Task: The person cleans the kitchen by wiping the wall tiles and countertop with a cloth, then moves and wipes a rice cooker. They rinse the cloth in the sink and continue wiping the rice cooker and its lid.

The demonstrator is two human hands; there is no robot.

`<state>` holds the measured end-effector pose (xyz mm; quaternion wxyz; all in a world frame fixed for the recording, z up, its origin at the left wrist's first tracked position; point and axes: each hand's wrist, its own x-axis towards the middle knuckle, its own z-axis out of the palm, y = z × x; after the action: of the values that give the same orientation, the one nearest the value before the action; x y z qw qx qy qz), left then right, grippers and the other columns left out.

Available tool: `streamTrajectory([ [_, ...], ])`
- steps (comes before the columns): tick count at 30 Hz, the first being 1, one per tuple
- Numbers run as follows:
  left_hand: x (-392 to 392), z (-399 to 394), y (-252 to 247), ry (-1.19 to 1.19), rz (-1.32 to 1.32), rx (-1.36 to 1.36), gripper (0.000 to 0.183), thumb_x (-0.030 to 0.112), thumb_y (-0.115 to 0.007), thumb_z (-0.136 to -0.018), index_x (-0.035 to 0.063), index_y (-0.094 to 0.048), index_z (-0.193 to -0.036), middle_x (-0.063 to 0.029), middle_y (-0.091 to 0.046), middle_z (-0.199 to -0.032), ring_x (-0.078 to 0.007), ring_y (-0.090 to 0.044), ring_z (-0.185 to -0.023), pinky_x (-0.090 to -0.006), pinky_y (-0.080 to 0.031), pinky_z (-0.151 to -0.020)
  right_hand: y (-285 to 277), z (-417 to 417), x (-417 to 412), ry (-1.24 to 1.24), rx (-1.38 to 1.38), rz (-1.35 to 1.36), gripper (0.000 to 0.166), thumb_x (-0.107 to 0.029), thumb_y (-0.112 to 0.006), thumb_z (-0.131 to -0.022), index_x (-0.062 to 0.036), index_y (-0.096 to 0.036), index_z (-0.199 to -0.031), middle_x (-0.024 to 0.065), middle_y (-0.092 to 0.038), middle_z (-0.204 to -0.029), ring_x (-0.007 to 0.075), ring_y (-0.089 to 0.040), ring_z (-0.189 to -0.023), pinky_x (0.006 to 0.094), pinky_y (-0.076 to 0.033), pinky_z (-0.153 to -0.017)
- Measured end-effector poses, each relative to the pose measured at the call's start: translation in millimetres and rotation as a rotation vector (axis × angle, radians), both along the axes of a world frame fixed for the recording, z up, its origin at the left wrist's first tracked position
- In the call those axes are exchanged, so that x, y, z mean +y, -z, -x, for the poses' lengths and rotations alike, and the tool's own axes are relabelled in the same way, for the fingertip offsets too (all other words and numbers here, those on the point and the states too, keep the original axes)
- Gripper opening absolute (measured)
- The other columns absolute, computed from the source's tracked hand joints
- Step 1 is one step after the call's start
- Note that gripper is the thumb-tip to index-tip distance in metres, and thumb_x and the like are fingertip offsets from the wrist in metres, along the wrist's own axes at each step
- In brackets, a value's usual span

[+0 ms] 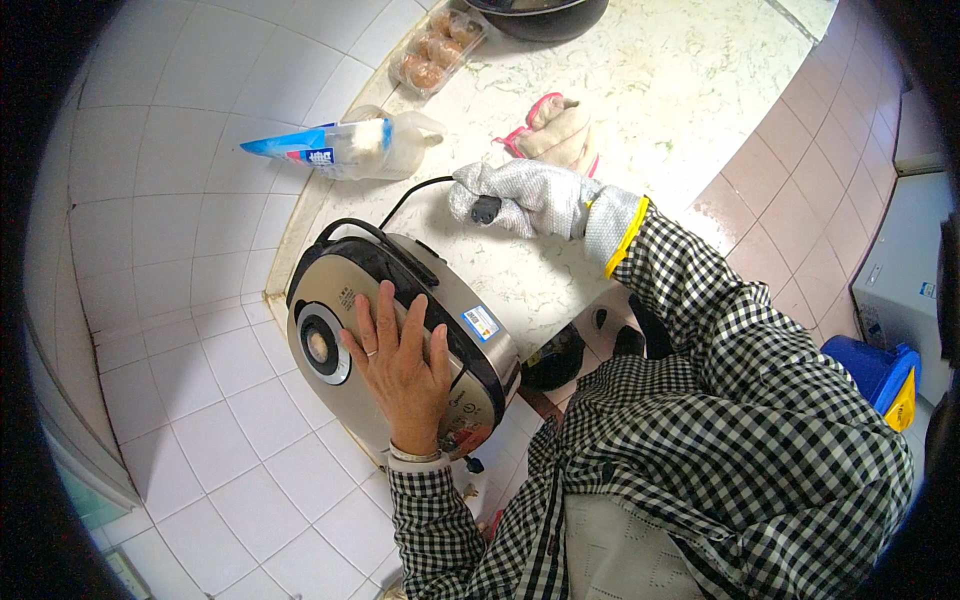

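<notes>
My left hand is bare and lies flat on the lid of a gold and black Midea rice cooker, its fingers spread. The cooker stands by the tiled wall, with its black carrying handle folded near the top. My right hand wears a grey-white textured glove with a yellow cuff. In its grip is a black plug on a power cord that runs toward the cooker. Just beyond that hand, a beige glove with pink edging lies on the marbled countertop.
Along the wall are a blue and white plastic packet, a translucent plastic container and a clear pack of eggs. A dark pan sits at the far end. A blue bin is at right, near a white appliance.
</notes>
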<state>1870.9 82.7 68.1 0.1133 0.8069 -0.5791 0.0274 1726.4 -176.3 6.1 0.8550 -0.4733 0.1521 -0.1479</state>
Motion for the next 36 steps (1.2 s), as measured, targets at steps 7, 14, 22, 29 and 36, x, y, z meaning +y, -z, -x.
streamTrajectory([
  [7,3,4,0,-0.010,-0.011,-0.011,0.033,0.028,-0.057,-0.097,0.0167,-0.067,-0.126,-0.0067,-0.046,-0.155,-0.0362,-0.031,-0.148,-0.0618,-0.014,-0.120,15,-1,4,0.048,0.003,-0.021,0.017,0.000,-0.065,-0.094,0.0011,-0.070,-0.110,0.0112,-0.070,-0.108,0.0229,-0.068,-0.100,0.0304,-0.055,-0.092],
  [14,-1,8,-5,-0.016,-0.056,-0.002,0.035,0.030,-0.056,-0.096,0.0152,-0.068,-0.126,-0.0092,-0.045,-0.155,-0.0365,-0.029,-0.149,-0.0601,-0.011,-0.121,74,-23,-6,0.204,0.048,0.461,0.022,-0.018,-0.063,-0.096,-0.0021,-0.070,-0.110,0.0207,-0.071,-0.099,0.0369,-0.069,-0.095,0.0410,-0.054,-0.082],
  [22,-2,10,-16,0.006,-0.131,0.009,0.040,0.026,-0.050,-0.098,0.0097,-0.063,-0.133,-0.0160,-0.040,-0.157,-0.0454,-0.026,-0.148,-0.0641,-0.010,-0.119,57,-49,5,-0.034,0.587,0.679,0.028,-0.024,-0.056,-0.098,-0.0004,-0.069,-0.101,0.0250,-0.069,-0.094,0.0415,-0.066,-0.089,0.0459,-0.051,-0.079],
  [29,-3,12,-19,-0.056,-0.180,0.046,0.050,0.038,-0.039,-0.104,0.0059,-0.058,-0.137,-0.0178,-0.039,-0.157,-0.0454,-0.024,-0.149,-0.0612,-0.010,-0.120,66,-50,8,-0.103,0.335,1.177,0.020,-0.012,-0.052,-0.096,-0.0007,-0.062,-0.109,0.0210,-0.066,-0.078,0.0393,-0.068,-0.076,0.0485,-0.054,-0.070],
  [36,13,-1,-17,-0.016,-0.180,0.072,0.047,0.023,-0.041,-0.096,0.0035,-0.058,-0.135,-0.0211,-0.037,-0.157,-0.0451,-0.020,-0.151,-0.0608,-0.008,-0.121,30,-41,-7,-0.110,0.526,0.488,0.031,-0.030,-0.051,-0.098,-0.0008,-0.062,-0.098,0.0158,-0.065,-0.077,0.0331,-0.065,-0.071,0.0437,-0.050,-0.065],
])
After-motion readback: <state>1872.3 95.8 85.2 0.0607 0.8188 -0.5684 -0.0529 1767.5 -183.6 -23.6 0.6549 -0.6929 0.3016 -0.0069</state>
